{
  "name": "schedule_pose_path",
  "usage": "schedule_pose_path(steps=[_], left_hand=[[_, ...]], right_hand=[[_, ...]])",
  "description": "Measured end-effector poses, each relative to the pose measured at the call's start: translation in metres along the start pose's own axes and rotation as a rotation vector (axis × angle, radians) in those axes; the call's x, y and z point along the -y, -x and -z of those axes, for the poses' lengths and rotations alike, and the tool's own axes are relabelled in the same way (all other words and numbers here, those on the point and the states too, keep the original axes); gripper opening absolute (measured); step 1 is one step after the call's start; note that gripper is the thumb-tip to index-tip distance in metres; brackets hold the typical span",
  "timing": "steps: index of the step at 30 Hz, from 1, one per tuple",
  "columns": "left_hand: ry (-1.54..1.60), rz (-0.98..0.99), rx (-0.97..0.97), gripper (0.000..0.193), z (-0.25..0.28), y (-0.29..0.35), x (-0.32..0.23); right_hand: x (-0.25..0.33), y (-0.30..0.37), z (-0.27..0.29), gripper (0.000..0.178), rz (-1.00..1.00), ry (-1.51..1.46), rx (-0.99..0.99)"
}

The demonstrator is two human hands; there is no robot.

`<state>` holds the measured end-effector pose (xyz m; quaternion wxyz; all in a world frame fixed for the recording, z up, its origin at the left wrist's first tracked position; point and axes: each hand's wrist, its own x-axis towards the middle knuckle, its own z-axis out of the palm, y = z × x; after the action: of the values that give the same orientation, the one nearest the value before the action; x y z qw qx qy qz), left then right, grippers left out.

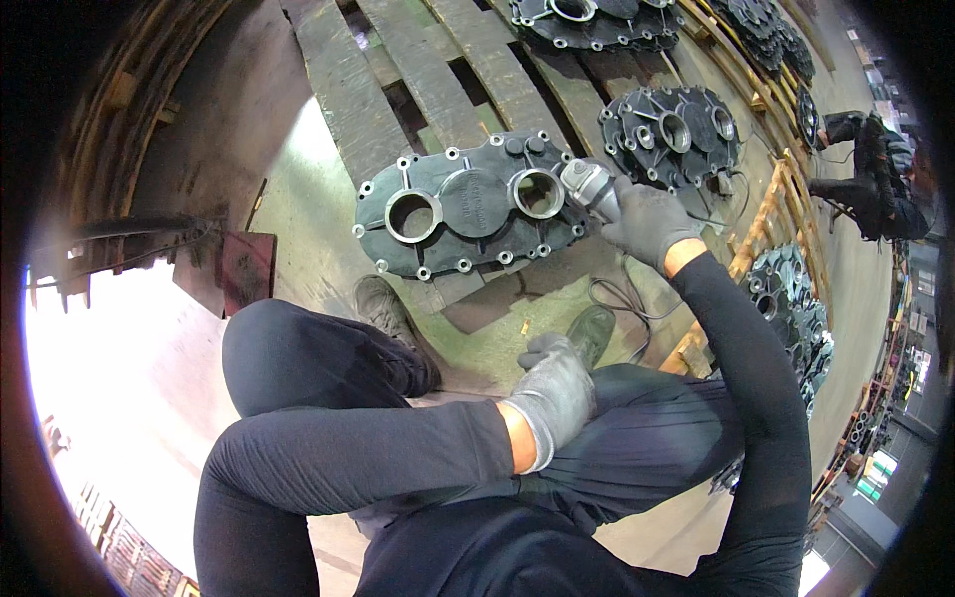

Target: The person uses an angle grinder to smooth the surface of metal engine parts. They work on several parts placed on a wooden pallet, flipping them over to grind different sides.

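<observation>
A dark cast-metal housing cover (473, 204), with two round bores and bolt bosses along its rim, lies in front of me at the near end of a wooden pallet. My gloved right hand (645, 224) is wrapped round an angle grinder (591, 185). The grinder's head is at the cover's right edge, beside the right bore; whether it touches the metal I cannot tell. My gloved left hand (559, 390) rests on my right thigh, its fingers curled in with nothing visible in them.
More housing covers lie on the pallet (383, 99), one (671, 134) just right of the grinder. A cable (632, 308) loops on the floor near my right foot. Another stack of castings (791, 298) stands at the right. A person (870, 174) is farther off at the right.
</observation>
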<state>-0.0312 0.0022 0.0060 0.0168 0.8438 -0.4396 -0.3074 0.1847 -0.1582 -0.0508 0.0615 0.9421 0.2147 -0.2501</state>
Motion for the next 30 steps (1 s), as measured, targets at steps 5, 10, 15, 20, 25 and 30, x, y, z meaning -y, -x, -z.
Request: schedule_pose_path(steps=[5,10,15,20,25,30], left_hand=[[0.045,-0.031,-0.004,0.028,0.004,0.006,0.005],[0.034,-0.044,0.048,0.028,0.0,0.007,0.007],[0.053,-0.108,0.009,0.029,-0.004,-0.007,0.001],[-0.033,0.041,-0.088,0.015,-0.01,0.012,-0.002],[0.001,-0.001,-0.047,0.017,0.0,0.009,0.0],[-0.002,0.013,-0.079,0.017,-0.003,0.012,0.001]], right_hand=[[0.004,0.019,-0.018,0.059,0.047,0.085,-0.078],[0.02,0.038,-0.023,0.057,0.076,0.247,-0.045],[-0.022,0.064,-0.035,0.07,-0.088,0.107,-0.045],[-0.011,0.067,-0.012,0.061,-0.184,-0.325,-0.129],[-0.034,0.065,-0.027,0.056,-0.233,-0.727,-0.167],[-0.051,0.05,-0.056,0.051,-0.356,-1.01,-0.047]])
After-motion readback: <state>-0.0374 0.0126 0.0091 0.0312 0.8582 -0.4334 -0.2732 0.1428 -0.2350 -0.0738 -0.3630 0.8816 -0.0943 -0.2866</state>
